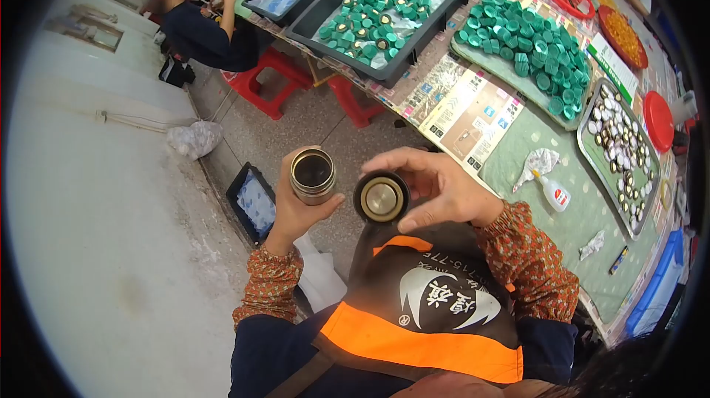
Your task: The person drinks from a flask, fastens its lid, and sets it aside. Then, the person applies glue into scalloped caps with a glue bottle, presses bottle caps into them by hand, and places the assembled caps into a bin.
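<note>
My left hand (292,202) is closed around a metal thermos flask (313,183), its round mouth facing up toward me and its inside dark. Just to the right, my right hand (444,187) grips the flask's lid (381,199) by its edge. The lid is dark around the rim, with a brass-coloured metal ring and disc on the side turned to me. Flask and lid are apart, a small gap between them. Both are held in the air above my apron (451,294).
On the table at right are a black tray (407,76) of green caps, a heap of green caps (525,43), a metal tray (592,139) of small round pieces and a glue bottle (555,194). Red stools (270,83) and a person (200,28) are beyond.
</note>
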A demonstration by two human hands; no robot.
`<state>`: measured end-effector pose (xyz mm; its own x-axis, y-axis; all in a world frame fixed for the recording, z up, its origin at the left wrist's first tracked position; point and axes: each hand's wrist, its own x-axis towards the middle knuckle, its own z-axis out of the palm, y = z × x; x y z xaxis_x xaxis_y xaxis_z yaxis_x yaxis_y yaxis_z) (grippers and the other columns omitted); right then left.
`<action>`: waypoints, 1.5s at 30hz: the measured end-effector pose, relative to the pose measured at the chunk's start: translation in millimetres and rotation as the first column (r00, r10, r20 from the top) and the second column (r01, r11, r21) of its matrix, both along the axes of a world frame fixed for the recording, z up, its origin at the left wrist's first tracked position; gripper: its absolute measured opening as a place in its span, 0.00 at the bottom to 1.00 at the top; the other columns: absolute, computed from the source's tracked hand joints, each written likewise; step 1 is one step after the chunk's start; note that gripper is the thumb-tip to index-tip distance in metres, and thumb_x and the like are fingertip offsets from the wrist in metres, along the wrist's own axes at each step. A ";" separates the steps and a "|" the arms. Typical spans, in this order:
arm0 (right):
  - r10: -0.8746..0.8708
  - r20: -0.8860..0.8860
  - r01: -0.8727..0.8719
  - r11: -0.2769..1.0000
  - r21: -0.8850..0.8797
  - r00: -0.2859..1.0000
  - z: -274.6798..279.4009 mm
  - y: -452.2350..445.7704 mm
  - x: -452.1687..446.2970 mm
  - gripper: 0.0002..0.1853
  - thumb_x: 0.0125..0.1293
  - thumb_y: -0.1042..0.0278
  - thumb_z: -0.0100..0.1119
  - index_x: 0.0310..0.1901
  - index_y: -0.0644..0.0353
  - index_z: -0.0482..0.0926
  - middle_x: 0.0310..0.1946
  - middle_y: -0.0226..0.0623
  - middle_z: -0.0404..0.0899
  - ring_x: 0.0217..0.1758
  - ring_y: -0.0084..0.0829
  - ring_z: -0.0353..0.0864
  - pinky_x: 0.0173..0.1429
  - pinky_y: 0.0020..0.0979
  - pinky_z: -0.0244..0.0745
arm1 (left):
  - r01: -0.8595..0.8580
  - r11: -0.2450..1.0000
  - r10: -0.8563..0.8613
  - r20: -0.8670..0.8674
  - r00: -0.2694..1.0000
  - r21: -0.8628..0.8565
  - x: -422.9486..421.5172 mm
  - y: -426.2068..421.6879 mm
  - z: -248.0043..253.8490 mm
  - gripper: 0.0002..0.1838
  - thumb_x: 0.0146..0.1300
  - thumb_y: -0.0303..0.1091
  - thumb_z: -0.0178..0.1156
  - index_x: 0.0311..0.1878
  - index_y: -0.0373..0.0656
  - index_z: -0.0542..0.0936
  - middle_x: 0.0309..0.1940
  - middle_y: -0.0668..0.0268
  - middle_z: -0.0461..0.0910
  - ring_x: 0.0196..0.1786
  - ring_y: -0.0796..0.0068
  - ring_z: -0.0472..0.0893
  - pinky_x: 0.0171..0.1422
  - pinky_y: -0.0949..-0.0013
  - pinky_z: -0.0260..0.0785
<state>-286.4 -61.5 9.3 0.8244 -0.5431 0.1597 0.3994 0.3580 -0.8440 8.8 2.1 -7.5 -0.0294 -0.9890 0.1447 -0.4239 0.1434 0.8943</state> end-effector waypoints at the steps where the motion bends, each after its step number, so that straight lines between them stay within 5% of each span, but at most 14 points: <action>1: 0.016 0.005 -0.016 0.999 -0.041 1.000 9.9 0.9 -2.4 0.42 0.56 0.85 0.76 0.73 0.62 0.69 0.68 0.36 0.73 0.70 0.29 0.75 0.69 0.35 0.75 | -0.006 1.000 0.005 -0.016 1.000 -0.008 1.4 0.2 -1.2 0.45 0.48 0.29 0.83 0.69 0.40 0.69 0.60 0.64 0.75 0.63 0.73 0.76 0.68 0.66 0.70; 8: 0.124 0.146 -0.091 0.973 -0.210 0.982 79.3 11.2 -13.8 0.41 0.56 0.77 0.79 0.72 0.67 0.72 0.67 0.43 0.75 0.71 0.36 0.76 0.70 0.37 0.73 | 0.015 0.997 -0.012 0.046 0.999 -0.074 -0.7 1.5 4.4 0.44 0.49 0.30 0.83 0.69 0.42 0.70 0.60 0.63 0.76 0.63 0.71 0.77 0.69 0.64 0.70; 11: 0.152 0.169 -0.043 0.854 -0.519 0.974 98.8 -1.0 -14.8 0.41 0.55 0.69 0.81 0.71 0.68 0.73 0.64 0.47 0.78 0.68 0.42 0.78 0.68 0.41 0.73 | 0.019 0.997 -0.016 0.036 0.999 -0.078 -2.9 3.6 9.3 0.44 0.48 0.30 0.83 0.69 0.41 0.70 0.60 0.63 0.76 0.62 0.71 0.78 0.69 0.64 0.70; 17: 0.078 0.300 0.095 0.847 -0.523 0.951 111.0 6.6 -9.3 0.36 0.52 0.65 0.83 0.57 0.85 0.80 0.53 0.72 0.82 0.57 0.57 0.85 0.61 0.46 0.80 | 0.023 0.994 -0.020 0.030 0.999 -0.111 -3.6 7.3 8.9 0.44 0.49 0.30 0.83 0.68 0.42 0.70 0.60 0.63 0.77 0.63 0.71 0.78 0.69 0.63 0.70; 38: 0.063 0.459 0.190 0.855 -0.483 0.886 105.5 19.7 1.1 0.30 0.57 0.63 0.81 0.54 0.79 0.84 0.51 0.71 0.83 0.52 0.52 0.89 0.56 0.41 0.84 | 0.033 0.993 -0.028 0.045 0.999 -0.114 -4.3 12.0 14.9 0.43 0.50 0.31 0.83 0.68 0.43 0.70 0.60 0.64 0.77 0.63 0.71 0.78 0.69 0.63 0.70; 41: 0.075 0.364 0.131 0.849 -0.511 0.929 141.3 20.7 -7.6 0.29 0.59 0.62 0.80 0.54 0.79 0.84 0.51 0.71 0.83 0.52 0.52 0.89 0.56 0.41 0.84 | 0.036 0.994 -0.031 0.053 0.998 -0.106 -5.7 12.1 18.2 0.43 0.50 0.31 0.83 0.68 0.43 0.69 0.59 0.64 0.77 0.62 0.71 0.78 0.69 0.63 0.70; 45: 0.121 0.451 0.150 0.841 -0.520 0.884 146.6 17.9 -0.9 0.28 0.61 0.62 0.79 0.53 0.79 0.84 0.52 0.71 0.83 0.53 0.52 0.89 0.56 0.40 0.84 | 0.032 0.995 -0.029 0.039 0.999 -0.095 -6.5 11.6 16.9 0.43 0.50 0.31 0.83 0.68 0.43 0.69 0.59 0.64 0.77 0.62 0.72 0.78 0.70 0.63 0.70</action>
